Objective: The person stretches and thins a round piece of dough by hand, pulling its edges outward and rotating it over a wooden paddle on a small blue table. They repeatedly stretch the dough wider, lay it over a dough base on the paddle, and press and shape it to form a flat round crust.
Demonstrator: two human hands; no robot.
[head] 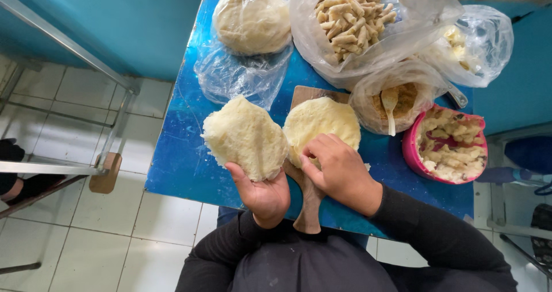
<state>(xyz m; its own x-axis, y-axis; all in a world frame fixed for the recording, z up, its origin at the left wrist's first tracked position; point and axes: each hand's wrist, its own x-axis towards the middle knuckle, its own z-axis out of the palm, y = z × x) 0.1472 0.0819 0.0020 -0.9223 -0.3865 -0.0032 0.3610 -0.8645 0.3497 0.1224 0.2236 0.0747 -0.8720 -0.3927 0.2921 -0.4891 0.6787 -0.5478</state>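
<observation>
Dough sheet (246,136) sits draped on the left hand (261,194), its fingers cupped underneath, just left of the wooden board (310,203). Right hand (340,171) pinches the other round (321,122). Floppy edge could tear or slide off.

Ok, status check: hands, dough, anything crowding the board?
Left hand holds a flattened dough piece up. Right hand presses the dough disc on the wooden board. Bagged filling sits close at the board's right.
</observation>
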